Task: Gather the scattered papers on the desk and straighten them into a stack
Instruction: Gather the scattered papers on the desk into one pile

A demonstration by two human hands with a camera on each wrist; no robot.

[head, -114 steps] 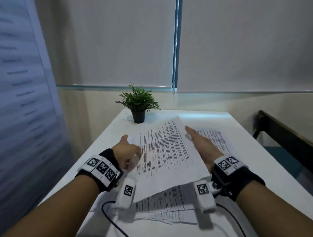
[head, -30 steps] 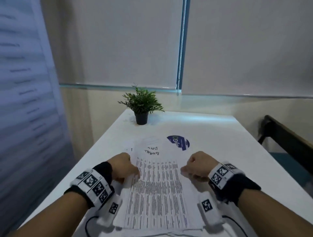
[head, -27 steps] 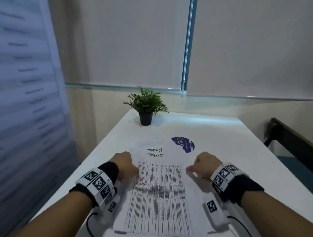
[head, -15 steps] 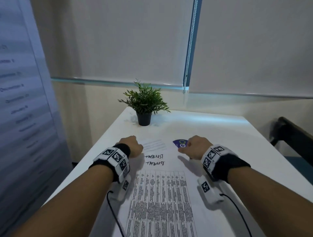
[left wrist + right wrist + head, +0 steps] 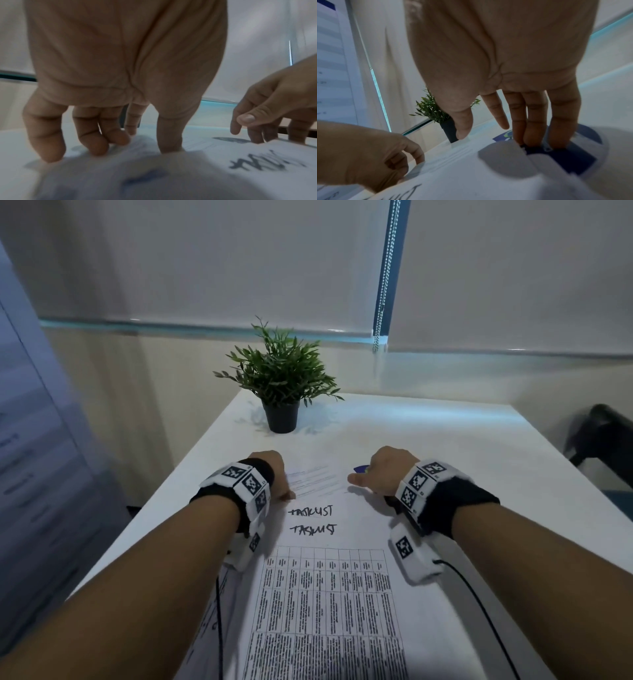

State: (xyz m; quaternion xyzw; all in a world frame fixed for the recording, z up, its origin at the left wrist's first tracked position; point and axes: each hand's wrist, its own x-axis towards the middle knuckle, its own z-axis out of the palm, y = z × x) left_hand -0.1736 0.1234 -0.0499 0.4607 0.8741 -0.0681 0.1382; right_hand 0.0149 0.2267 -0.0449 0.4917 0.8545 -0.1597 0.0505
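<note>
Several papers lie overlapped on the white desk (image 5: 479, 457). On top near me is a printed table sheet (image 5: 329, 611). Beyond it shows a sheet with handwritten words (image 5: 311, 520), then a faintly lined sheet (image 5: 315, 481) and a sheet with a blue round logo (image 5: 583, 135). My left hand (image 5: 270, 474) is at the far left of the papers, its fingertips (image 5: 101, 147) pressing down on the lined sheet. My right hand (image 5: 387, 470) is at the far right, with straight fingers (image 5: 532, 121) planted on the blue logo and its thumb on white paper.
A small potted plant (image 5: 281, 392) stands at the far middle of the desk, just beyond the hands. A dark chair (image 5: 603, 440) sits off the right edge. Thin black cables (image 5: 479, 611) trail from both wrists over the papers. Window blinds fill the back wall.
Both hands have slid forward from the sides of the printed table sheet to the far end of the papers. The right hand now covers most of the blue logo.
</note>
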